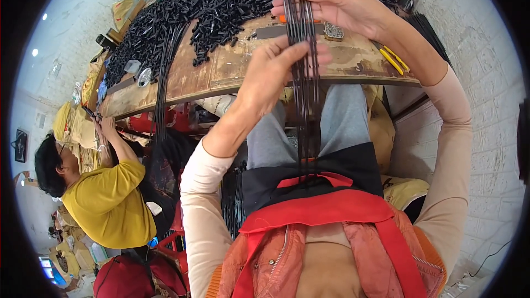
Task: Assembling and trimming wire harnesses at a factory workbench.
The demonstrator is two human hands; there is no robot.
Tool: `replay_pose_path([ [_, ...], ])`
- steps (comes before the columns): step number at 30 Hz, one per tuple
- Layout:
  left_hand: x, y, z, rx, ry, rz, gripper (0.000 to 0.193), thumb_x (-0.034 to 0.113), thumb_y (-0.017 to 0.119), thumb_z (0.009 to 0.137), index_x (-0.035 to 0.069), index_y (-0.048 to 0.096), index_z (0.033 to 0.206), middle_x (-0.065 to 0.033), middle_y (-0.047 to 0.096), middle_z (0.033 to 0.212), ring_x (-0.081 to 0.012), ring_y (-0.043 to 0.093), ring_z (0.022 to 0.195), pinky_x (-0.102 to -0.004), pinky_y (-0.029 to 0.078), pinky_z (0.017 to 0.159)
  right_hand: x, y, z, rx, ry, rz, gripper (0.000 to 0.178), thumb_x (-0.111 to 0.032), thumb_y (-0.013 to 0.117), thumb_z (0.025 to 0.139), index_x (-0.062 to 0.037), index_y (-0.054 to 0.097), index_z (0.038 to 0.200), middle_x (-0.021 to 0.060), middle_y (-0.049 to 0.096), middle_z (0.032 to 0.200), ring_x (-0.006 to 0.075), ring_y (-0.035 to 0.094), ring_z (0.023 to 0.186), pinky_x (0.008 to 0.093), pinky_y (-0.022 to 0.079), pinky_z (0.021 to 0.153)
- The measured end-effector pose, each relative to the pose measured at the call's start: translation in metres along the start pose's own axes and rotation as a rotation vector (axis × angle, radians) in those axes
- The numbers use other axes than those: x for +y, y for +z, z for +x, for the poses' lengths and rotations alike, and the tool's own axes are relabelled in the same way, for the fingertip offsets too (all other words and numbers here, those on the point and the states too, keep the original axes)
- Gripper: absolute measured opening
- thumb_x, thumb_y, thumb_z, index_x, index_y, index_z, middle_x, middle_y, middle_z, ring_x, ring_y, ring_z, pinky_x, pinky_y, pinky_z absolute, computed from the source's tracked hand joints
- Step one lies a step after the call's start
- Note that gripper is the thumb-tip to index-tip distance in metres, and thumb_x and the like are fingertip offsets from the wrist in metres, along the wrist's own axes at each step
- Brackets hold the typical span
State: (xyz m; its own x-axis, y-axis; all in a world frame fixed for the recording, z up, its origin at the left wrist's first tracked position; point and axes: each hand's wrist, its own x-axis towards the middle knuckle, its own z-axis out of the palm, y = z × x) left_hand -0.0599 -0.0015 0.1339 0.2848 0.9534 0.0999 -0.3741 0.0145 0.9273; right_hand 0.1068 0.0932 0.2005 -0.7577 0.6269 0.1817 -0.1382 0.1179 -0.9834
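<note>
A bundle of long, thin black rods (302,85) hangs upright in front of me, its lower ends down over my lap. My left hand (269,69) is closed around it at the table's front edge, thumb across the front and blurred fingertips showing on the far side. Higher up, my right hand (345,5) holds the same rods, with its thumb in front and its fingers behind them. Behind the bundle lie a dark flat bar (270,32) and a small metal-rimmed piece (333,31) on the worn wooden table (232,66).
A large heap of small black parts (160,33) covers the table's left and back. More black rods (164,83) lean over its edge. Yellow-handled pliers (393,62) lie at right. A co-worker in a yellow top (110,198) sits at left, and a white wall (480,110) stands right.
</note>
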Motion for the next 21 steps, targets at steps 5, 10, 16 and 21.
replay_pose_path([
  [5,-0.010,0.001,-0.025,-0.095,-0.239,-0.277,0.035,0.016,0.049,0.101,-0.011,0.051,0.124,-0.0230,0.063,0.117,-0.0293,0.064,0.108,-0.0395,0.053,0.096,0.004,0.012,-0.008,-0.003,0.053,0.078,0.040,-0.019,0.046,0.102,0.0078,0.046,0.132,0.0223,0.058,0.126,0.0269,0.057,0.120,0.0360,0.045,0.105],
  [10,0.008,0.000,-0.013,-0.107,-0.080,-0.225,0.038,0.018,0.043,0.103,-0.011,0.047,0.127,-0.0240,0.061,0.120,-0.0299,0.064,0.109,-0.0412,0.053,0.097,-0.004,0.010,-0.008,-0.026,0.038,0.052,0.041,-0.021,0.046,0.102,0.0079,0.047,0.131,0.0207,0.059,0.126,0.0270,0.057,0.120,0.0361,0.044,0.106],
  [16,-0.003,-0.012,-0.003,-0.104,-0.088,-0.087,0.038,0.018,0.040,0.104,-0.011,0.047,0.127,-0.0243,0.059,0.125,-0.0319,0.063,0.110,-0.0407,0.052,0.097,0.003,0.021,-0.008,0.039,0.128,0.021,0.041,-0.019,0.053,0.099,0.0062,0.048,0.131,0.0179,0.059,0.126,0.0238,0.058,0.119,0.0345,0.045,0.105],
  [21,-0.007,-0.044,0.033,-0.233,-0.203,-0.574,0.050,0.031,0.030,0.106,-0.010,0.045,0.131,-0.0214,0.054,0.132,-0.0316,0.055,0.123,-0.0408,0.048,0.101,0.027,0.001,0.010,0.097,0.004,-0.172,0.036,-0.021,0.062,0.095,0.0016,0.058,0.123,0.0101,0.068,0.110,0.0164,0.065,0.104,0.0292,0.052,0.092],
])
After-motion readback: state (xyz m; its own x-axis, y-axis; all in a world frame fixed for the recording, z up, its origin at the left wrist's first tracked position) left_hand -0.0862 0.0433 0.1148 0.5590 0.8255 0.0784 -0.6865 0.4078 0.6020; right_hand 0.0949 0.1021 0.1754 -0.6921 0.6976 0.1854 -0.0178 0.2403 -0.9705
